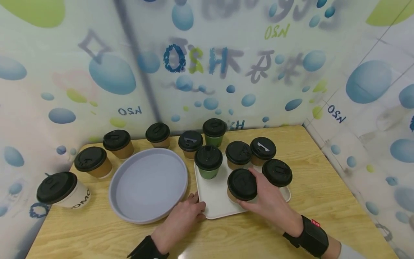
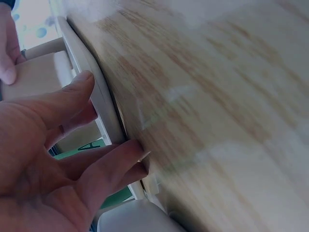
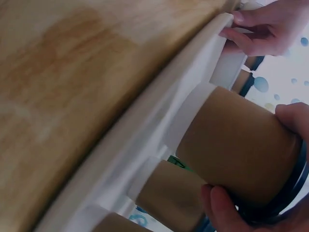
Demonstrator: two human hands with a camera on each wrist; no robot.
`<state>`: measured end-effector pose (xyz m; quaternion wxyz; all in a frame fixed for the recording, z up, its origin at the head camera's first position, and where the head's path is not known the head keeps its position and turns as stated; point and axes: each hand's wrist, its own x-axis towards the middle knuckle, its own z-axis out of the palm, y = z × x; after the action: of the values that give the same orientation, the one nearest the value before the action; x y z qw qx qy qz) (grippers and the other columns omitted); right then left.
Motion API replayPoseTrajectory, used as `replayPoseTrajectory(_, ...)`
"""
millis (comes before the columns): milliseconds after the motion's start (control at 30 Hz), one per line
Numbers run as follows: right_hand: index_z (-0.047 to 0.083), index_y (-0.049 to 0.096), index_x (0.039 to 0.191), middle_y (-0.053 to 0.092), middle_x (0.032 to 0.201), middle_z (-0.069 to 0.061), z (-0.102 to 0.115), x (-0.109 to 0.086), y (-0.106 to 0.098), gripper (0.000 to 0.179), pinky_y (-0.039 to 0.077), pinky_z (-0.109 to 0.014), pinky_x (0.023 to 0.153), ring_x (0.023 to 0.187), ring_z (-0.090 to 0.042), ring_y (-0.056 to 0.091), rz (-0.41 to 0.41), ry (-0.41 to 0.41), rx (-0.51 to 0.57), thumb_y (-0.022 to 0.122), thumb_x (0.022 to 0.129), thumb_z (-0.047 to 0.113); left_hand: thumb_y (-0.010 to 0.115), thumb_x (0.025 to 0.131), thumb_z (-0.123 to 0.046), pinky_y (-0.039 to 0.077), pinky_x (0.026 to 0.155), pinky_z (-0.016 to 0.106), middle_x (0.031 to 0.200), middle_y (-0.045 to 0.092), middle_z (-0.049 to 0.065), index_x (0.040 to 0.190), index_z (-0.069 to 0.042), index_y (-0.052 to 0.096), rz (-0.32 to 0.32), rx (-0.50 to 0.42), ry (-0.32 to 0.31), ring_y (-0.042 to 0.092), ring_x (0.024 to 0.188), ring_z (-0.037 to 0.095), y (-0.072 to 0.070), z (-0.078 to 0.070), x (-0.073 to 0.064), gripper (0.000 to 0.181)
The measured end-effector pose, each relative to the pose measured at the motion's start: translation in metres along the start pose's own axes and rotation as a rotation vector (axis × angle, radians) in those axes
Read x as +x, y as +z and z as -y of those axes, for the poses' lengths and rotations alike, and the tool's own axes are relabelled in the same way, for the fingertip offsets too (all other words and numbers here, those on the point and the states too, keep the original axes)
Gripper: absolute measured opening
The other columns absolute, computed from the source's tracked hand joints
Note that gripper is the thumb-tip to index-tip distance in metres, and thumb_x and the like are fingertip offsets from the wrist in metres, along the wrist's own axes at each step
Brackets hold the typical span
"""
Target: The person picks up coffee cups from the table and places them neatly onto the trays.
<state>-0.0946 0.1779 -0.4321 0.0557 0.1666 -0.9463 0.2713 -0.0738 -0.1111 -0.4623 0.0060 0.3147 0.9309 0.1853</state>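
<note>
My right hand (image 1: 270, 198) grips a brown paper cup (image 3: 236, 145) with a black lid, thumb and fingers around its side near the lid. The cup overlaps the front part of a white rectangular tray (image 1: 215, 207). My left hand (image 1: 182, 219) holds the tray's near left corner, thumb at the front rim and fingers along the left side. Behind the gripped cup, a green lidded cup (image 1: 208, 173) and several brown lidded cups (image 1: 238, 155) stand on the tray.
A round pale grey tray (image 1: 147, 187) lies left of the white one. Around its far and left sides stand brown lidded cups (image 1: 97, 169) and a white lidded cup (image 1: 76, 196). Another green cup (image 1: 214, 139) is at the back, near the patterned wall (image 1: 194, 97).
</note>
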Motion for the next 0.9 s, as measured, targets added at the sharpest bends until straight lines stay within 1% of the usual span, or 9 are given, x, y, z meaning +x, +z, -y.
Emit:
replayPoseTrajectory(67,-0.004,0.040,0.147,0.057,0.138,-0.024,-0.003,0.001,0.005,0.100,0.054,-0.054,0.093,0.122,-0.037,0.061,0.005,0.005,-0.006,0.094,0.073,0.034,0.083,0.086,-0.022,0.052,0.057,0.031,0.102,0.070,0.014,0.081,-0.014,0.063,-0.006,0.009,0.004,0.064,0.087,0.025,0.000,0.000,0.000,0.022)
replayPoseTrajectory(167,-0.004,0.040,0.148,0.057,0.138,-0.024,-0.007,0.002,0.010,0.099,0.053,-0.055,0.096,0.123,-0.036,0.060,0.011,0.017,0.020,0.095,0.073,0.030,0.083,0.085,-0.022,0.051,0.057,0.031,0.103,0.070,0.015,0.082,-0.013,0.063,-0.009,0.015,0.006,0.065,0.087,0.025,0.000,0.000,0.001,0.023)
replayPoseTrajectory(333,-0.002,0.035,0.152,0.052,0.144,-0.025,-0.012,0.004,0.015,0.102,0.051,-0.056,0.099,0.128,-0.038,0.057,0.005,0.031,0.077,0.094,0.074,0.026,0.084,0.085,-0.023,0.051,0.055,0.031,0.102,0.070,0.015,0.080,-0.014,0.063,-0.013,0.018,0.005,0.065,0.086,0.026,0.000,0.000,0.001,0.023)
replayPoseTrajectory(500,-0.001,0.027,0.157,0.043,0.154,-0.027,-0.014,0.003,0.022,0.112,0.049,-0.058,0.102,0.134,-0.042,0.052,-0.029,0.034,0.128,0.096,0.072,0.023,0.083,0.086,-0.023,0.052,0.057,0.033,0.103,0.070,0.015,0.080,-0.015,0.063,0.006,0.004,-0.007,0.066,0.089,0.028,0.000,0.000,0.001,0.022)
replayPoseTrajectory(567,0.000,0.024,0.158,0.041,0.155,-0.027,-0.015,0.002,0.025,0.114,0.048,-0.059,0.102,0.135,-0.043,0.051,-0.044,0.035,0.139,0.096,0.072,0.022,0.082,0.086,-0.023,0.051,0.057,0.033,0.101,0.069,0.014,0.080,-0.015,0.062,0.006,0.001,-0.007,0.066,0.089,0.028,0.001,0.000,0.001,0.022)
replayPoseTrajectory(767,-0.002,0.024,0.158,0.042,0.154,-0.029,-0.020,-0.001,0.031,0.113,0.046,-0.060,0.104,0.135,-0.044,0.051,-0.100,0.020,0.143,0.096,0.073,0.020,0.083,0.085,-0.024,0.052,0.057,0.033,0.099,0.069,0.014,0.080,-0.014,0.062,-0.014,0.002,0.003,0.065,0.087,0.027,0.001,0.000,-0.001,0.024)
replayPoseTrajectory(900,-0.002,0.023,0.157,0.040,0.155,-0.030,-0.021,-0.003,0.030,0.112,0.046,-0.060,0.103,0.134,-0.045,0.052,-0.108,0.043,0.147,0.094,0.074,0.017,0.083,0.085,-0.023,0.052,0.058,0.031,0.103,0.070,0.016,0.082,-0.013,0.063,-0.005,0.011,0.003,0.065,0.087,0.026,0.000,0.000,-0.001,0.023)
